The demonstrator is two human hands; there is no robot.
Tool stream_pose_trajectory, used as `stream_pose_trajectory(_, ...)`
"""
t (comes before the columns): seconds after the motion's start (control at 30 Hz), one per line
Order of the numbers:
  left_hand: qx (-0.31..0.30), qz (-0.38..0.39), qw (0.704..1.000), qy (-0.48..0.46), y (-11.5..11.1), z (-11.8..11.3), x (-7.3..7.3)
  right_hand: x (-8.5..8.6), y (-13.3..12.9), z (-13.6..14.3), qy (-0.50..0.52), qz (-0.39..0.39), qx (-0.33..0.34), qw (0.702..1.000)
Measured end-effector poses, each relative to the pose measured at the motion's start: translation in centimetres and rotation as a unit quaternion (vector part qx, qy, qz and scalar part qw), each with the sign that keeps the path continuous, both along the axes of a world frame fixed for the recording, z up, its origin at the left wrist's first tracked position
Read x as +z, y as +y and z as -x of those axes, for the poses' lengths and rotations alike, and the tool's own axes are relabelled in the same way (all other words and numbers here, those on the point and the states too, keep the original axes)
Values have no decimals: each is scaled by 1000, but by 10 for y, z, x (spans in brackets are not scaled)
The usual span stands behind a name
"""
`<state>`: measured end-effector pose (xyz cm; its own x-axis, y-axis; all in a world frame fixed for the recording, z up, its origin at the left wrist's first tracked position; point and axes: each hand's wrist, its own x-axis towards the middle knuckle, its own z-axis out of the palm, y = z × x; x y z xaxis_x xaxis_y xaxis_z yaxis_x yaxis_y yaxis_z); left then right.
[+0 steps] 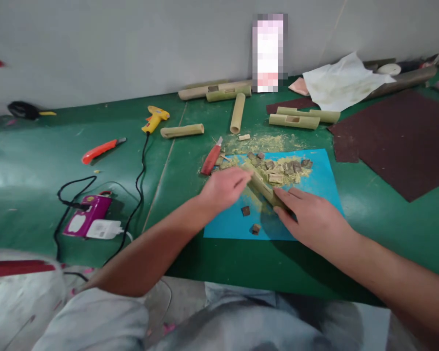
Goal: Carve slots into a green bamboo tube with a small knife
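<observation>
A green bamboo tube [262, 186] with an opening in its upper side slants over the blue sheet [219, 225]. My left hand [225, 186] is closed on its far end. Around the near end, my right hand [303, 212] has its thumb and fingers closed. Shavings, small dark squares [246, 211] and a short bamboo piece [276, 178] lie on the sheet around the tube. A red-handled knife [212, 157] rests just beyond my left hand.
On the green table [190, 258] are a yellow glue gun [155, 118], an orange cutter [103, 150] and a purple power strip [89, 214] with cords at left. More bamboo tubes [294, 121] lie behind, brown sheets [406, 141] and white cloth [346, 83] at right.
</observation>
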<state>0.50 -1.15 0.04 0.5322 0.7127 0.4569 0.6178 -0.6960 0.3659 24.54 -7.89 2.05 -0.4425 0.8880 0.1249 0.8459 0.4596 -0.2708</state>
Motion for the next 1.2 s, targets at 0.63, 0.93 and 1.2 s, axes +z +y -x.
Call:
stream_pose_trajectory(0.63, -6, -8, 1000, 23, -11, -9, 3, 4, -1, 2, -12, 6, -3, 1000)
stream_pose_trajectory(0.93, -3, -18, 1000, 14, 1, -6, 0, 8, -3, 5, -47, 0, -8, 999)
stream_pose_trajectory(1.2, -20, -13, 1000, 1, -5, -7, 1, 12, -6, 9, -68, 14, -20, 997)
